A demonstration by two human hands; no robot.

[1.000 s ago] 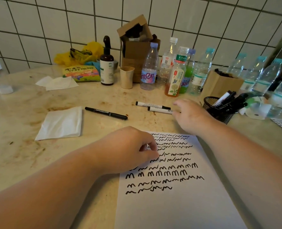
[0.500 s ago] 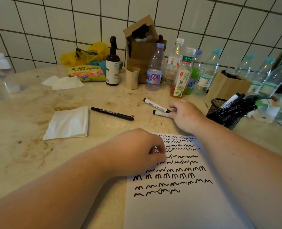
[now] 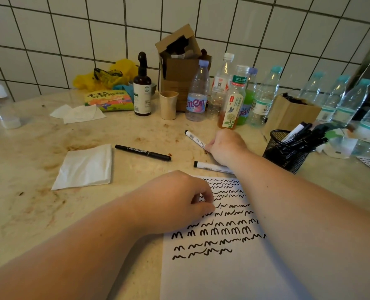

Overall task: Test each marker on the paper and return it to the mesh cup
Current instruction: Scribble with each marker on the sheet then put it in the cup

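White-barrelled marker (image 3: pixel 194 138) was pinched in the right hand (image 3: pixel 226 148) at frame centre, fingers closed round it; left hand (image 3: pixel 175 202) lay loosely curled, empty, on the paper (image 3: pixel 223 267).

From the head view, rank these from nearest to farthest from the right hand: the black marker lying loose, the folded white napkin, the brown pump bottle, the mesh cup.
From the right hand:
1. Mesh cup, just to its right.
2. Black marker, to its left on the table.
3. Brown pump bottle, back left by the wall.
4. Folded white napkin, far left.
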